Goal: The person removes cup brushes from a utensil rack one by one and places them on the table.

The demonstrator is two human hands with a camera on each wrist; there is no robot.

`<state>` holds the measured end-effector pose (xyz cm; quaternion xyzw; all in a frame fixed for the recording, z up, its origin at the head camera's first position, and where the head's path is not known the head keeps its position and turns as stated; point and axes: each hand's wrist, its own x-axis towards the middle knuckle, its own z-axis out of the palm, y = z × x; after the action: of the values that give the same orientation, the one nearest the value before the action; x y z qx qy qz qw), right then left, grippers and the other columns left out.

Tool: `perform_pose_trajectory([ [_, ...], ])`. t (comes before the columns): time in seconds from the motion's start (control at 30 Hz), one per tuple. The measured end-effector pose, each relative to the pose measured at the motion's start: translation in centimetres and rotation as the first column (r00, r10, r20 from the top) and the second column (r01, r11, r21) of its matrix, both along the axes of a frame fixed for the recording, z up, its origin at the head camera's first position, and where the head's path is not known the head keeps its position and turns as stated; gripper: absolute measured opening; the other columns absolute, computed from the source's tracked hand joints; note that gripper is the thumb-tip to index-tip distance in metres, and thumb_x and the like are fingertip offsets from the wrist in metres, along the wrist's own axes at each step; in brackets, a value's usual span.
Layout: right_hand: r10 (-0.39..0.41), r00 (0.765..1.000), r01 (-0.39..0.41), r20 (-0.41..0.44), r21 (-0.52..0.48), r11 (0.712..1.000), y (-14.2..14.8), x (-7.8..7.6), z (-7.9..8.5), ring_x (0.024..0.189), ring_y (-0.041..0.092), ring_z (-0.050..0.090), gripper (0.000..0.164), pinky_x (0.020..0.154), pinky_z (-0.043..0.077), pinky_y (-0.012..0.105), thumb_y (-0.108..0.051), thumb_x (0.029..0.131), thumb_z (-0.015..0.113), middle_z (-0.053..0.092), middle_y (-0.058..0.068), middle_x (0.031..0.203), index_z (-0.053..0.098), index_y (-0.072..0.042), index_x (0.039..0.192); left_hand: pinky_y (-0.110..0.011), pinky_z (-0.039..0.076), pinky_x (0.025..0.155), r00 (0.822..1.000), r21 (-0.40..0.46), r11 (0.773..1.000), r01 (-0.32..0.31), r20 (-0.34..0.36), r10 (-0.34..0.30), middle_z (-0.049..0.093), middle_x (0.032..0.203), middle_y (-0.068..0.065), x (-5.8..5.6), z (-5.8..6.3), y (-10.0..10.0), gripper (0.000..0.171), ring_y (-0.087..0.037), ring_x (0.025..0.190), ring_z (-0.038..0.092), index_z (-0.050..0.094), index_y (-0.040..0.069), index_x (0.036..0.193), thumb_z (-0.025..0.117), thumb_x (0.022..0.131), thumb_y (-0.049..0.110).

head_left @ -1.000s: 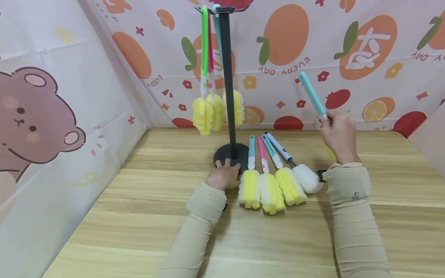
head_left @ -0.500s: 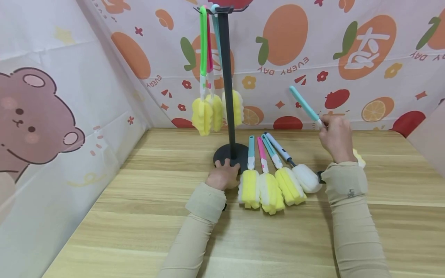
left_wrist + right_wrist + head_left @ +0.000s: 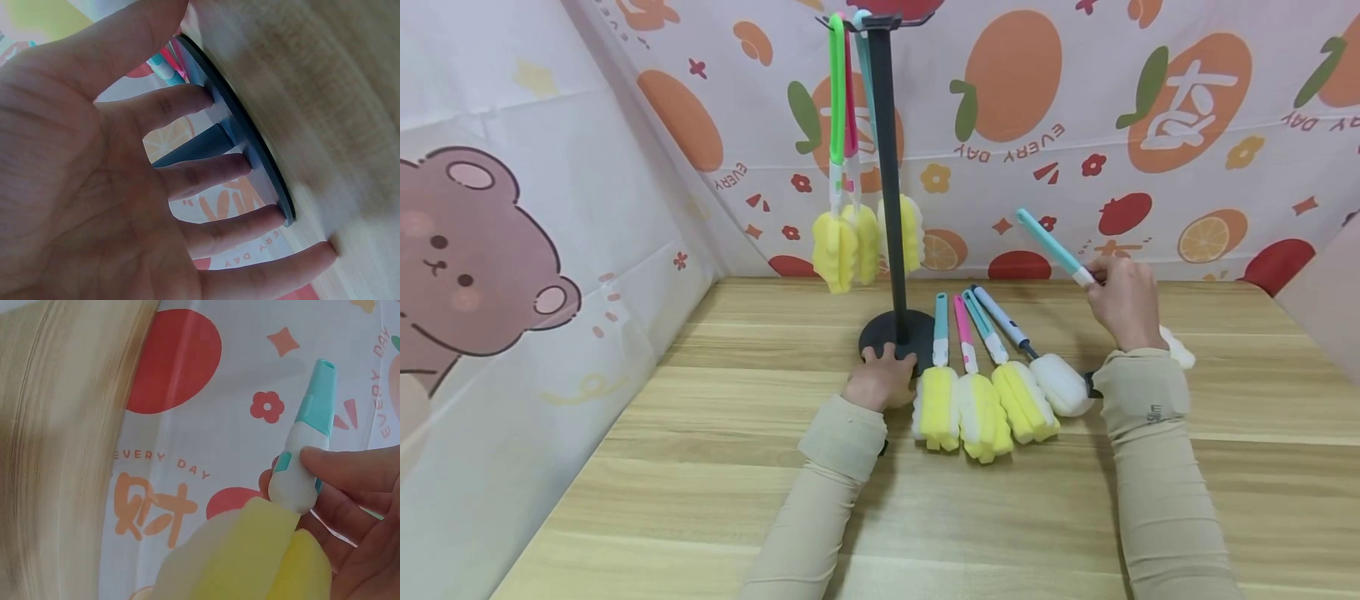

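Over the far right part of the bench (image 3: 647, 500), a brush (image 3: 1051, 242) is held raised in the right hand (image 3: 1123, 304). That grip is closed on it, thumb and fingers pinching the white neck (image 3: 297, 475). Its long axis slants: the turquoise handle (image 3: 317, 400) points up and to the left, while the foam (image 3: 250, 556) lies lower and to the right, partly hidden by the wrist in the head view.

Well to the left of it rises a black stand (image 3: 891, 183) on a round base (image 3: 878, 327). Spread fingers of the left hand (image 3: 880, 382) rest on the base at its near side, holding nothing, the little finger down at the bench. Three brushes (image 3: 868, 246) hang from the stand, foam downward. Between the hands, four brushes (image 3: 979, 404) lie fanned, handles toward the far edge, foam toward the near edge.
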<state>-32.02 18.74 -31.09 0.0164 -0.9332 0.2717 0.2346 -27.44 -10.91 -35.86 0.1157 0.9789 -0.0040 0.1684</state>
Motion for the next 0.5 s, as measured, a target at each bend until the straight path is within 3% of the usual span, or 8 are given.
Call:
perform_pose_trajectory([
  [0.3, 0.018, 1.0, -0.018, -0.012, 0.03, 0.999, 1.0, 0.0, 0.1, 0.08, 0.037, 0.053, 0.017, 0.075, 0.04, 0.055, 0.003, 0.08, 0.059, 0.063, 0.027, 0.087, 0.063, 0.008, 0.095, -0.05, 0.048, 0.075, 1.0, -0.004, 1.0, -0.006, 0.012, 0.006, 0.031, 0.137, -0.02, 0.0, 0.0, 0.1, 0.054, -0.043, 0.113, 0.029, 0.036, 0.021, 0.138, 0.053, 0.089, 0.033],
  [0.5, 0.037, 0.999, -0.039, 0.032, 0.054, 0.998, 1.5, -0.1, -0.1, 0.08, 0.036, 0.051, 0.017, 0.073, 0.039, 0.054, 0.003, 0.078, 0.062, 0.063, 0.026, 0.086, 0.065, 0.006, 0.094, -0.049, 0.048, 0.074, 1.0, 0.0, 1.0, -0.002, 0.004, 0.002, 0.031, 0.136, -0.02, 0.0, 0.0, 0.1, 0.054, -0.042, 0.112, 0.03, 0.036, 0.02, 0.138, 0.053, 0.089, 0.033],
])
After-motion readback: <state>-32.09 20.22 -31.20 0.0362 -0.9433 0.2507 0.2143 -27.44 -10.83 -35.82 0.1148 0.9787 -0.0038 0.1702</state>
